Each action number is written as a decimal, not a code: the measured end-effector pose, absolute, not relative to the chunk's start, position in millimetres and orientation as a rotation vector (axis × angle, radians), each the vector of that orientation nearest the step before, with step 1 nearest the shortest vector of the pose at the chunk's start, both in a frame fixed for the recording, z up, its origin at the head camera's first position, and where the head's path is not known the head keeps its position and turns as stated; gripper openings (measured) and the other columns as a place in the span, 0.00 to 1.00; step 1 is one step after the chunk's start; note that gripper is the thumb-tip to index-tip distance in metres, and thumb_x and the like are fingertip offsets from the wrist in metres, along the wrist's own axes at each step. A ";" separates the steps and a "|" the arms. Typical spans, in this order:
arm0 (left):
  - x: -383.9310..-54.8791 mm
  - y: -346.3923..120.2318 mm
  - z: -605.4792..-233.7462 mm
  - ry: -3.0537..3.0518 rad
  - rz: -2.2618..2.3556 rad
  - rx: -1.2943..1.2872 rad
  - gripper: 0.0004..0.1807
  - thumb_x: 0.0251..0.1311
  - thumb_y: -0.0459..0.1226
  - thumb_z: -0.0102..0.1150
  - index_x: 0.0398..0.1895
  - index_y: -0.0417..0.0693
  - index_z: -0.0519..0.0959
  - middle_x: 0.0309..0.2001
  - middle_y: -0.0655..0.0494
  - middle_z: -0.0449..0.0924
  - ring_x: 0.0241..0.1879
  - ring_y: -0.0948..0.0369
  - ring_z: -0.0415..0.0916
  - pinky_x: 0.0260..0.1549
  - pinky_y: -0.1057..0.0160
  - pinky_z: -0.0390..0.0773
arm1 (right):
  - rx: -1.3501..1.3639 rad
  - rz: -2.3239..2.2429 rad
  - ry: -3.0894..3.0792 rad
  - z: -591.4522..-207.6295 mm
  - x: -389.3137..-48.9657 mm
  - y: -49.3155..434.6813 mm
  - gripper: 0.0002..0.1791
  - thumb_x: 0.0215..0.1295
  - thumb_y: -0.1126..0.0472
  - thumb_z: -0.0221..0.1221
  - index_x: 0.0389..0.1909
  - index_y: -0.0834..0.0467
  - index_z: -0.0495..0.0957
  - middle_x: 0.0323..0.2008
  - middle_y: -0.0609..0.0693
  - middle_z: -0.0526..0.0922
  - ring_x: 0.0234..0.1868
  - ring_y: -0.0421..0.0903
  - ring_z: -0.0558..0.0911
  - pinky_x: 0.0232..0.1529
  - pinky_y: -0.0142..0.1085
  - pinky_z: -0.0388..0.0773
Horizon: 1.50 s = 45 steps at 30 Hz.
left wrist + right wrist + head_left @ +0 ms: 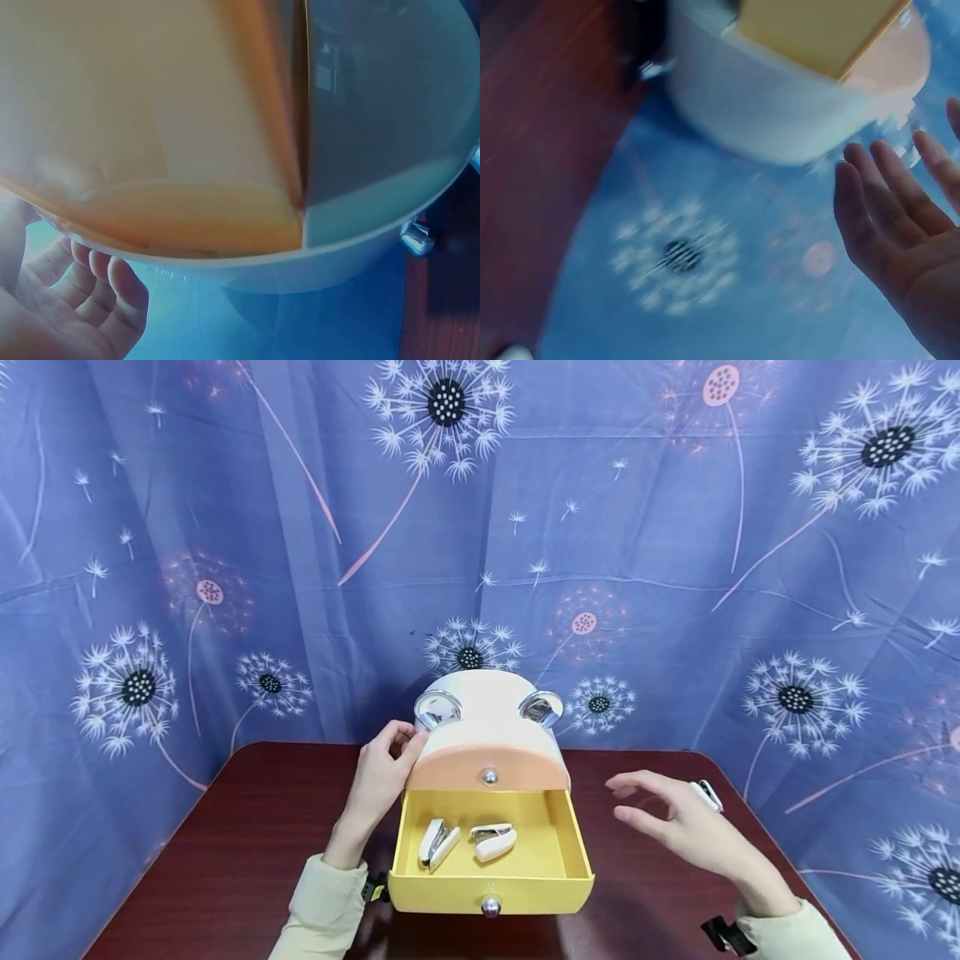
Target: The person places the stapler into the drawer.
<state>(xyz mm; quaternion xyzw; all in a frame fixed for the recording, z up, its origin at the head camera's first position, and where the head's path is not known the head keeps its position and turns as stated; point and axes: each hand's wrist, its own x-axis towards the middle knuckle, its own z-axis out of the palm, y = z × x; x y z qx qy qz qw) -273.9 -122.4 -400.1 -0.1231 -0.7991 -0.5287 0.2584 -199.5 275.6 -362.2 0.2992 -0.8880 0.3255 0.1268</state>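
A small white storage box (487, 706) with silver round ears stands on the table. Its peach upper drawer (450, 770) is closed, while the yellow lower drawer (525, 895) is pulled out. Two white staplers (495, 842) lie inside the yellow drawer, toward its left and middle. My left hand (384, 768) rests against the box's left side, fingers loosely bent; the left wrist view shows its fingertips at the box edge. My right hand (678, 820) hovers to the right of the box, holding nothing, fingers relaxed and apart. Just behind it is a small white object (706, 795), partly hidden by the hand.
The dark red-brown table (277, 827) is bounded by a blue dandelion-print curtain (300, 568) at the back and on both sides. The drawer's silver knob (491, 907) points toward the front.
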 end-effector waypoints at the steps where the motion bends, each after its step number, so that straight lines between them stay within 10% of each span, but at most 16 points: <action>1: -274.1 -122.5 -400.0 -2.167 -1.433 -0.333 0.10 0.64 0.46 0.63 0.37 0.49 0.79 0.24 0.57 0.72 0.25 0.59 0.69 0.26 0.65 0.67 | 0.810 0.960 -2.592 -366.6 -202.3 283.7 0.15 0.65 0.59 0.65 0.51 0.46 0.78 0.45 0.39 0.82 0.42 0.40 0.82 0.36 0.34 0.78; 20: -273.6 -124.2 -401.3 -2.163 -1.444 -0.339 0.10 0.65 0.46 0.62 0.36 0.50 0.78 0.24 0.56 0.72 0.25 0.59 0.69 0.26 0.64 0.68 | 0.195 0.853 -2.534 -451.7 -271.9 397.5 0.09 0.64 0.67 0.61 0.44 0.61 0.80 0.37 0.57 0.84 0.27 0.36 0.74 0.30 0.30 0.66; 30: -273.0 -124.0 -399.2 -2.167 -1.437 -0.336 0.11 0.65 0.47 0.62 0.37 0.50 0.78 0.24 0.57 0.71 0.24 0.59 0.69 0.26 0.64 0.67 | 0.095 0.679 -2.661 -474.7 -299.7 424.8 0.19 0.60 0.66 0.62 0.50 0.69 0.73 0.46 0.75 0.76 0.47 0.70 0.73 0.47 0.60 0.65; 45: -275.4 -122.7 -402.0 -2.179 -1.440 -0.335 0.12 0.65 0.50 0.61 0.37 0.52 0.79 0.24 0.57 0.71 0.24 0.59 0.69 0.25 0.64 0.68 | -0.066 0.632 -2.865 -491.4 -315.4 451.0 0.26 0.59 0.64 0.60 0.54 0.74 0.66 0.46 0.80 0.69 0.47 0.75 0.70 0.48 0.63 0.66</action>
